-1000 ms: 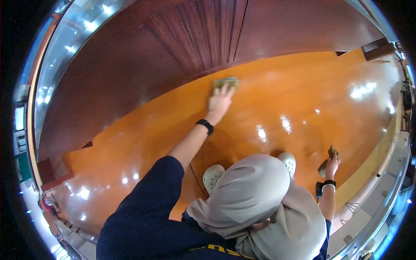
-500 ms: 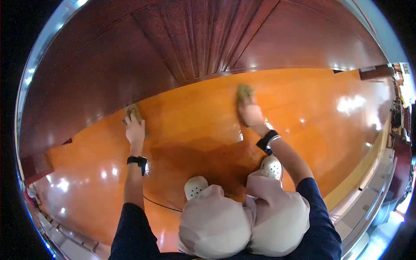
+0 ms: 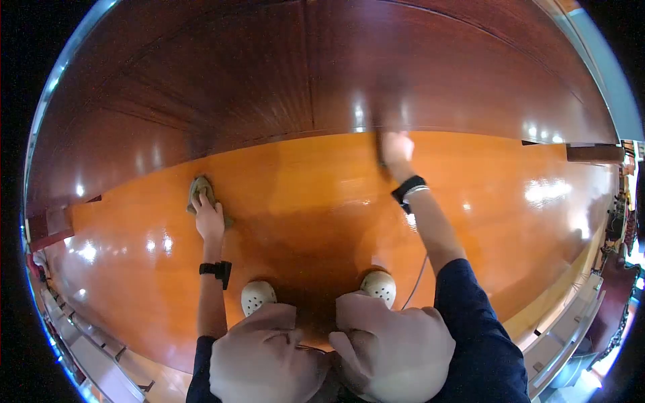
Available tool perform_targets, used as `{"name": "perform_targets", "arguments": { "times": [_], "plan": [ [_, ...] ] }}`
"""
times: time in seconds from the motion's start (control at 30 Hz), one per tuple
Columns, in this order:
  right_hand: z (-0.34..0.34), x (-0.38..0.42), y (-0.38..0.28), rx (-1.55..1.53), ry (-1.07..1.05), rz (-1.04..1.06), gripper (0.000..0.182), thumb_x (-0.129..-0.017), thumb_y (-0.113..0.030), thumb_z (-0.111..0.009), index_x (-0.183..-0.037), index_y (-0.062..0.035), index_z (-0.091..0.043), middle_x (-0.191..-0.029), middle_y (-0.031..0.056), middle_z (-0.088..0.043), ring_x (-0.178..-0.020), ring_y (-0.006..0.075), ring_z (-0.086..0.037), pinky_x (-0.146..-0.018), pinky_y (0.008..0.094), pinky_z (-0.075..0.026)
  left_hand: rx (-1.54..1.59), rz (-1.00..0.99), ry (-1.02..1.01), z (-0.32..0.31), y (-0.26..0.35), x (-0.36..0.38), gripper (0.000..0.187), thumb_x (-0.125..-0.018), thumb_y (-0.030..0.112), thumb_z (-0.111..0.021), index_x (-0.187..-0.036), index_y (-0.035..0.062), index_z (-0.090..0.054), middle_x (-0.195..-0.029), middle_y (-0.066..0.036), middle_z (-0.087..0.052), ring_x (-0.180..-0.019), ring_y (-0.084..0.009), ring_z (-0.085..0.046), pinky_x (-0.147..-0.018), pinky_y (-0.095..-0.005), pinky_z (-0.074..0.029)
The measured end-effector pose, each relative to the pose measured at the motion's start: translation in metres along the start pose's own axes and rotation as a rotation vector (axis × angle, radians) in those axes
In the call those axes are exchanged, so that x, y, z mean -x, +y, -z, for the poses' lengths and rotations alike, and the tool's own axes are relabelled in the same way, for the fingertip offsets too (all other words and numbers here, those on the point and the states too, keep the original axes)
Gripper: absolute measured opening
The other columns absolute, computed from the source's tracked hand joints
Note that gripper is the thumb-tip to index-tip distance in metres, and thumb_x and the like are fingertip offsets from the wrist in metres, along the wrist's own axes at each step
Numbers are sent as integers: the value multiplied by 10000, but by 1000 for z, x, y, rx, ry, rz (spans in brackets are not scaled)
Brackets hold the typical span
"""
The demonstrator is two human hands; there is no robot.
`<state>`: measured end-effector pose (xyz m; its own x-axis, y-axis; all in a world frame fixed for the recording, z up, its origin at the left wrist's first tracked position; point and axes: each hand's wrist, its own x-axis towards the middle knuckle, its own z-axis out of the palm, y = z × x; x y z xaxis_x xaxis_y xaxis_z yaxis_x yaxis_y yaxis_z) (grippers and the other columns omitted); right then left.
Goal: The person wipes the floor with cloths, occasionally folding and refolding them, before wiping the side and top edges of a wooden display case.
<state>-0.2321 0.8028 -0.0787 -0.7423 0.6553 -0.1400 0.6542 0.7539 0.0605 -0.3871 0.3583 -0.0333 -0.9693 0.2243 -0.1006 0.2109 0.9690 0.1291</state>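
My left hand (image 3: 209,216) presses a crumpled greenish-grey cloth (image 3: 201,183) onto the glossy orange wooden floor (image 3: 302,181), its fingers bent over the near part. The cloth lies a little short of the dark wooden panel (image 3: 269,80). At the foot of that panel, my right hand (image 3: 397,146) is closed and smeared by motion. The cloth seen under it a moment ago is mostly lost in blur and shadow. Black bands circle both wrists.
My two cream clogs (image 3: 379,287) stand on the floor below my bent knees (image 3: 396,342). A thin cable (image 3: 418,279) runs beside my right foot. Dark wooden feet (image 3: 594,153) project at the panel's ends. Light-coloured furniture (image 3: 561,342) lines the lower right edge.
My right hand has moved forward to the panel's foot. Under my left hand the cloth sits slightly nearer me and away from the panel. My viewpoint and feet have shifted along the panel.
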Motion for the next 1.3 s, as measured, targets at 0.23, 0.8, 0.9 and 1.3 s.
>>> {"name": "perform_targets", "arguments": {
  "times": [0.23,0.8,0.9,1.3],
  "plan": [
    [-20,21,165,-234,202,-443,501,-849,-165,-462,-1339,-202,-363,-1267,167,-388,-949,333,-584,-776,425,-510,-71,-132,-75,11,11,37,535,-816,202,-522,-1293,75,-316,-1352,-213,-302,-858,-414,-583,-680,-462,-516],
    [18,150,-43,-368,16,395,482,-766,-88,-511,-1241,-159,-465,-936,137,-527,-674,274,-588,-494,386,-494,-104,7,-53,-4,22,28,523,-831,215,-492,-1293,74,-293,-1362,-218,-257,-796,-395,-605,-633,-445,-535],
    [9,133,62,-290,1,-57,509,-761,-194,-556,-1259,-222,-455,-1050,155,-521,-709,315,-597,-550,426,-498,-105,-26,-6,-10,13,30,526,-828,213,-500,-1292,73,-297,-1346,-205,-281,-813,-391,-601,-637,-448,-534],
    [-45,147,215,-188,392,-832,458,-802,-285,-543,-1223,-114,-481,-1239,167,-449,-902,329,-614,-758,440,-513,-144,-25,37,-16,21,25,537,-823,207,-509,-1289,54,-290,-1320,-231,-289,-851,-404,-590,-661,-451,-529]
  ]
}}
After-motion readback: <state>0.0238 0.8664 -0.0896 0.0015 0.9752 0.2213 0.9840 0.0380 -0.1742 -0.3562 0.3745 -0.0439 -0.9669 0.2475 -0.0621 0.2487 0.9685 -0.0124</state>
